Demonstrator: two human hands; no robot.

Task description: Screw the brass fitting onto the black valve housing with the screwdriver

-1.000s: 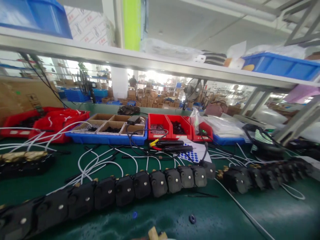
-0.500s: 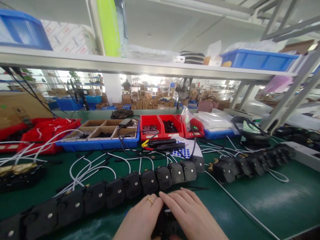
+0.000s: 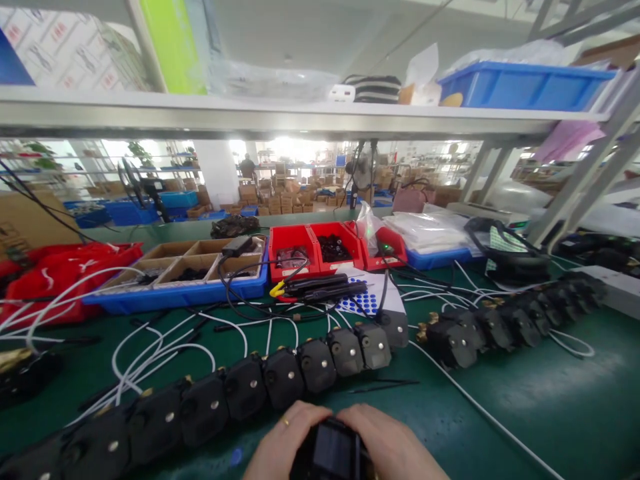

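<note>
At the bottom centre, my left hand (image 3: 285, 443) and my right hand (image 3: 393, 443) are closed round a black boxy device (image 3: 336, 450) with a dark, shiny rectangular face like a small screen. One hand grips each side; its lower part is cut off by the frame edge. In front of them runs a slanting row of black housings (image 3: 203, 408), each with a silver screw or button and white cables behind. Thin black strips (image 3: 383, 385) lie just beyond my right hand. A small blue dot (image 3: 237, 457) is on the green mat left of my left hand.
Behind the row sit a divided blue tray (image 3: 175, 291), red bins (image 3: 295, 270) and black pen-like tools (image 3: 325, 287) on a sheet of blue dots (image 3: 367, 303). A second row of black housings (image 3: 520, 320) stands at right. A white cable (image 3: 480, 407) crosses the mat; a shelf (image 3: 300, 119) spans above.
My hands have parted at the fingertips and slid down the sides of the black device, so its dark rectangular face now shows. The camera view has shifted slightly right.
</note>
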